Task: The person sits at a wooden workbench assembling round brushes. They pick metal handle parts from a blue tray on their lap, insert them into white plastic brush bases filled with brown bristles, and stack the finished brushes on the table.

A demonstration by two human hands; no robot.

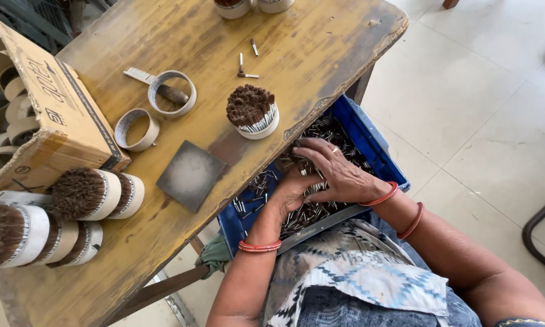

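Worn yellow wooden worktop (163, 36) overhangs a blue plastic crate (369, 142) of small metal pins (311, 212) beneath its near edge; left hand (293, 188) and right hand (336, 172) are gathering pins, fingers loosely curled. Lifting a bunch likely needs a firmer pinch.

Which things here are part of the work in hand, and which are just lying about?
In hand: left hand, right hand, small metal pins, blue crate.
Lying about: cardboard box, empty rings, dark square plate, filled ring of bristles.
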